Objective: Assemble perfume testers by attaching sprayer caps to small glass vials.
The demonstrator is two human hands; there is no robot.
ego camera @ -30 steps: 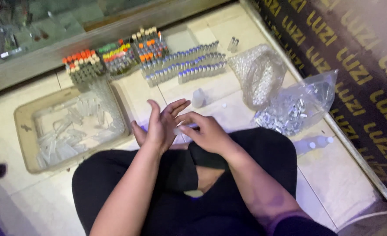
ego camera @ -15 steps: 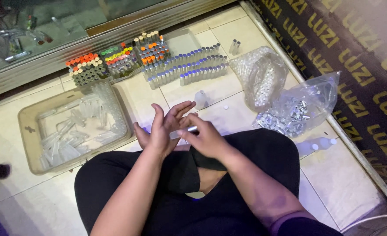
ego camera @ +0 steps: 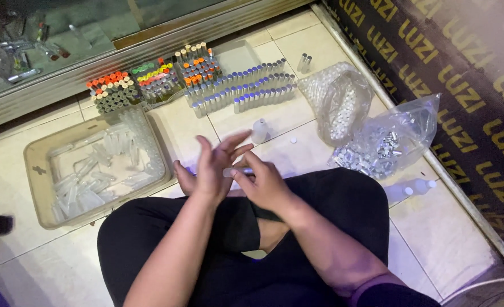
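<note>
1. The person sits cross-legged on the tile floor (ego camera: 479, 250). The left hand (ego camera: 209, 170) is spread wide with its fingers fanned out. A small clear tube (ego camera: 236, 170) lies against its palm.
2. The right hand (ego camera: 263, 183) has its grip pinched on the same small clear tube, at about 3 o'clock from the left palm. So this tube looks like it is in the middle of being worked on.
3. At 9 o'clock sits a beige tray (ego camera: 36, 170). It holds many bare clear tubes (ego camera: 87, 187) lying loose. I think these are the ones left to do.
4. At 2 o'clock lie two clear bags. The nearer bag (ego camera: 385, 142) holds little silver caps. The other bag (ego camera: 337, 102) holds little white bits.
5. One small bottle (ego camera: 260, 131) and one white cap (ego camera: 293, 140) sit on the floor just past the hands.
6. Farther off, at 12 o'clock, rows of silver-capped tubes (ego camera: 246, 88) stand close together. These look finished, and there are a lot.
7. At 11 o'clock stand bunches of tubes with orange, yellow and green tops (ego camera: 149, 79), beside a glass case (ego camera: 47, 40).
</note>
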